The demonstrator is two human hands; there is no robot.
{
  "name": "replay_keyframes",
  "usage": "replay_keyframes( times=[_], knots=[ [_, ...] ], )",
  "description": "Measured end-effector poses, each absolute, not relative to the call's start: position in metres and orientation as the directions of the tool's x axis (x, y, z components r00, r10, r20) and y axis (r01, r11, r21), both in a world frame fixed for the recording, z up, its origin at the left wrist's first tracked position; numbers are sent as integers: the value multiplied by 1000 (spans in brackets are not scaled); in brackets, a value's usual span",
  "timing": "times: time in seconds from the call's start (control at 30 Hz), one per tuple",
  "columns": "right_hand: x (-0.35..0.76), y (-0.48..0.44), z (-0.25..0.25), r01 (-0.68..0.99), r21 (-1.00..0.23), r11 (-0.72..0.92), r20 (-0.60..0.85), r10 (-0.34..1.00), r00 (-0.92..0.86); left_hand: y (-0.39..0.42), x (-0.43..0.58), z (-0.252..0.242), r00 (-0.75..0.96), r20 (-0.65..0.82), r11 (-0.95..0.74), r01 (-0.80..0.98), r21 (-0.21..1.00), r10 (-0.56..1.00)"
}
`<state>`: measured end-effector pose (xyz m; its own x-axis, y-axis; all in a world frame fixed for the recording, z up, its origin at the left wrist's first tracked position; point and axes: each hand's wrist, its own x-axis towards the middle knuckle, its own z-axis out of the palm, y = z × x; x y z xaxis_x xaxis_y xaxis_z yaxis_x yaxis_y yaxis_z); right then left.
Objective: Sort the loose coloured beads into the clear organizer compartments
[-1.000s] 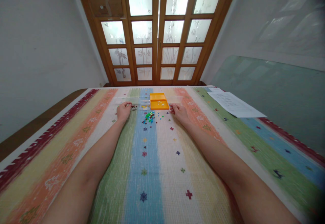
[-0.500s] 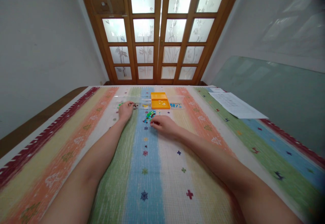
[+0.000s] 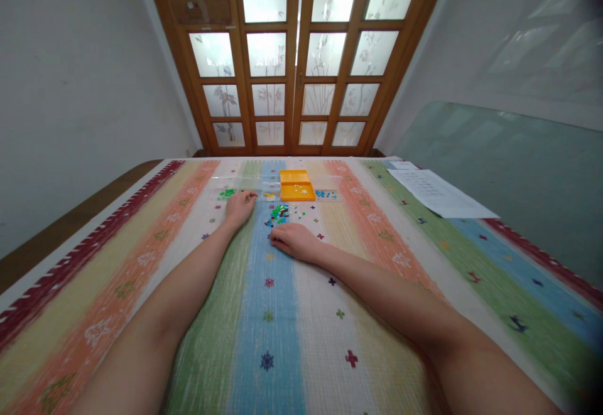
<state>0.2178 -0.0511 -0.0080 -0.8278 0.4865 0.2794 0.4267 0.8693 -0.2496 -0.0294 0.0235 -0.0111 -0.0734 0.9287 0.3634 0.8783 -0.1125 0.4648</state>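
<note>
My left hand is over the front of a clear plastic box, its fingertips pinched together above a compartment beside the yellow pieces. Green pieces lie in the box to the left of that hand. On the blue stripe of the cloth is a small mixed pile of tiny pieces, mostly green and blue with some dark ones. Just in front of this pile rests my right hand, fingers curled together low at the cloth. Whatever either hand pinches is too small or hidden to make out.
An open orange box with white pieces inside stands behind the pile. Blue pieces lie in a clear tray to its right. Printed paper sheets lie at the far right on the striped tablecloth.
My left hand has moved slightly right, uncovering more green pieces and covering the dark ones. My right hand has drawn back toward me and a little left, away from the pile.
</note>
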Motion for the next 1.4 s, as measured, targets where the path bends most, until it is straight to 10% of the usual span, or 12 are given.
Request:
replay_keyframes(
  times=[0.67, 1.4],
  knots=[
    [273, 25, -22, 668, -501, 551, 445, 825, -347, -14, 32, -1, 573, 256, -625, 744, 236, 778],
    [260, 6, -20, 657, -411, 632, 455, 767, -453, -25, 53, -2, 403, 232, -458, 841, 288, 885]
  ],
)
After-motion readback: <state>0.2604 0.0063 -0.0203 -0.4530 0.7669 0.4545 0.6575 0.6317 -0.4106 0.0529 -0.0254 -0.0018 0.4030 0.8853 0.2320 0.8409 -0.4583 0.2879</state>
